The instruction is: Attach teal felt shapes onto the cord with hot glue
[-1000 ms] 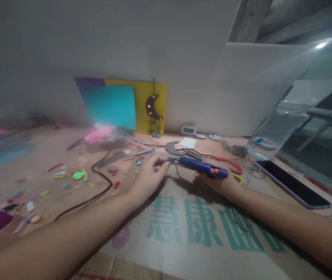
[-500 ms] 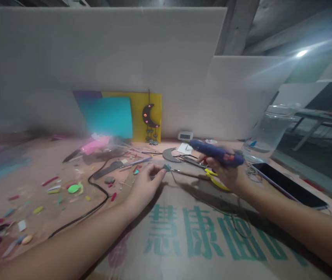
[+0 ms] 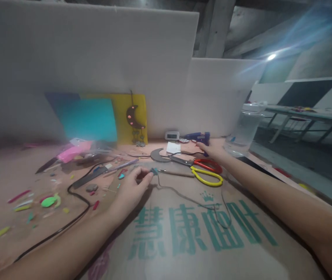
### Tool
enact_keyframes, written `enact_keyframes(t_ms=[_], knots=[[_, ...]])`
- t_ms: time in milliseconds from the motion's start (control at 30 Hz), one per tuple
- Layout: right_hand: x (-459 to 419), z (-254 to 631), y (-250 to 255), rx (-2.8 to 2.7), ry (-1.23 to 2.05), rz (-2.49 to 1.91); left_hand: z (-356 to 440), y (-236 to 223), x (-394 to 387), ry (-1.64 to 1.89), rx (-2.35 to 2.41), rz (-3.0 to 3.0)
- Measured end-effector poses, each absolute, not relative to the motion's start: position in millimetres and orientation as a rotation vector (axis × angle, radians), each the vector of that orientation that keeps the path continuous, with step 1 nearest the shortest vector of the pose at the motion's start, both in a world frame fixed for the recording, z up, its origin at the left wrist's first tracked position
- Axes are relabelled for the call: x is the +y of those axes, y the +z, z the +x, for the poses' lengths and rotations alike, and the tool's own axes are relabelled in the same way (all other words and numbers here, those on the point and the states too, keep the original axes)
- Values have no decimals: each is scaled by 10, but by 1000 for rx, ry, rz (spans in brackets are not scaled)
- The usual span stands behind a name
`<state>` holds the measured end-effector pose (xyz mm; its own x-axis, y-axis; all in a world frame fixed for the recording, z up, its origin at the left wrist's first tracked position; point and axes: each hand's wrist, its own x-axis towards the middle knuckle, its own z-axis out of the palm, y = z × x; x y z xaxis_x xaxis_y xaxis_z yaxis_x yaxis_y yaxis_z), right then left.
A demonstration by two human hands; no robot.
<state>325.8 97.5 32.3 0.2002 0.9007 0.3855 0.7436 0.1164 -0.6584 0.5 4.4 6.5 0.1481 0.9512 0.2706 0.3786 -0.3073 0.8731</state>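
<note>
My left hand (image 3: 135,186) pinches a small teal piece (image 3: 154,171) between thumb and forefinger, low over the printed board. A thin grey cord (image 3: 180,192) trails from that piece and ends in a loop to the right. My right hand (image 3: 212,151) reaches toward the back, its fingers closed at the handle of a blue glue gun (image 3: 196,136). Between the hands lie scissors (image 3: 208,165) with one red and one yellow handle, and a thin brown stick (image 3: 177,173) with a metal end. A grey crescent (image 3: 158,155) rests behind them.
A black cable (image 3: 80,194) crosses the left side among scattered coloured clay bits. A finished-looking dark moon hanging (image 3: 133,117) leans against a yellow card. A small digital clock (image 3: 172,135), a white paper (image 3: 173,147) and a clear plastic jar (image 3: 243,130) stand toward the back.
My right hand has carried the glue gun back and down, from above the scissors to the rear near the clock. My left hand still pinches the teal piece. The view has turned right.
</note>
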Motion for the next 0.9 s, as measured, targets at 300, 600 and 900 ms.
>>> enact_keyframes(t_ms=[300, 600, 900], knots=[[1116, 3226, 126, -1671, 223, -1726, -1, 67, 35, 1112, 1298, 1809], [1097, 3173, 86, -1600, 184, -1572, -1, 47, 30, 1153, 1249, 1806], [647, 3011, 486, -1441, -153, -1174, -2, 60, 23, 1160, 1258, 1813]])
